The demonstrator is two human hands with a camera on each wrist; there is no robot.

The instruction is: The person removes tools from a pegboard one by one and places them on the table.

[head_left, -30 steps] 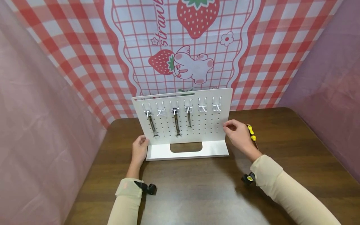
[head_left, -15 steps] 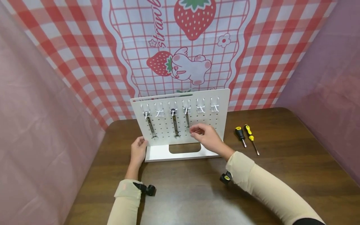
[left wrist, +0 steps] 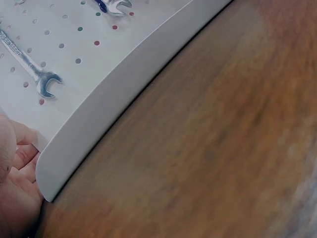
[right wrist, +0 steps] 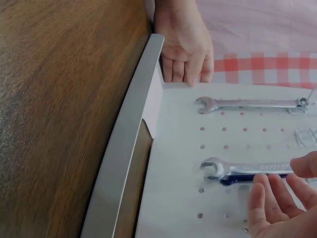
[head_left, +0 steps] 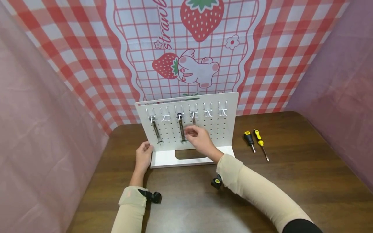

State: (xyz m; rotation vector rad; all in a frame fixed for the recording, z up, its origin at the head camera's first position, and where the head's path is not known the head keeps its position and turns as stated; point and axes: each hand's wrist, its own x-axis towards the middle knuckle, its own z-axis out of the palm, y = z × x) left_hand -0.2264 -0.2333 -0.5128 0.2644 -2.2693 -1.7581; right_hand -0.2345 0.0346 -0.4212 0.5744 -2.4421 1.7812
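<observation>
A white pegboard stand carries three wrenches on hooks: a left one, a middle one and a shorter one, partly covered by my right hand. My left hand grips the board's lower left edge, thumb at the front. My right hand is just right of the middle wrench, fingers loosely bent and holding nothing. In the right wrist view, the thumb and fingers of the right hand are spread beside the middle wrench; contact is unclear.
Two black-and-yellow screwdrivers, a short one and a long one, lie on the brown table right of the stand. Several hooks on the board hold no tool. Checked cloth hangs behind.
My right hand has moved left from the board's right edge, across its front to the middle wrench, uncovering the screwdrivers. My left hand has stayed at the board's edge.
</observation>
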